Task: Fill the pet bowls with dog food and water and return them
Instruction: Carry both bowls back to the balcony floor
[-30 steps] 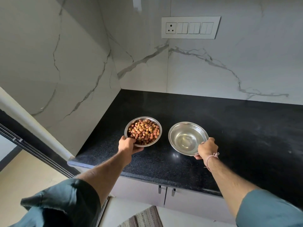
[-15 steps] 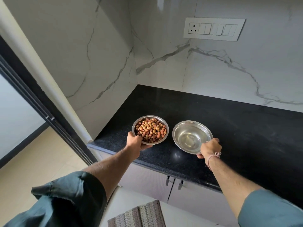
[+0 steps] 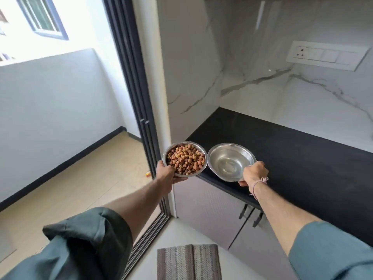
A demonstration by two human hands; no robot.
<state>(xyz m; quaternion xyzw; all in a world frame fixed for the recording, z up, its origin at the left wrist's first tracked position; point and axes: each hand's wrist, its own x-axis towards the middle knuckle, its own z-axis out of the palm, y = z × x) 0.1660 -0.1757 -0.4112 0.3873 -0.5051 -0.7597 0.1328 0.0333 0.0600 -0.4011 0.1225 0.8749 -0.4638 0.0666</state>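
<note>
A steel bowl full of brown dog food is held up in the air by my left hand, which grips its near rim from below. It hangs just past the left end of the black counter. Beside it, rim almost touching, is a second steel bowl with water. My right hand pinches this bowl's near right rim, over the counter's front edge.
A dark sliding door frame stands left of the counter, with a beige-floored balcony beyond it. Grey cabinet doors sit under the counter. A striped mat lies on the floor below. A switch panel is on the marble wall.
Both bowls have come up off the counter and moved left toward its end. My view has swung left, so the doorway and balcony now show.
</note>
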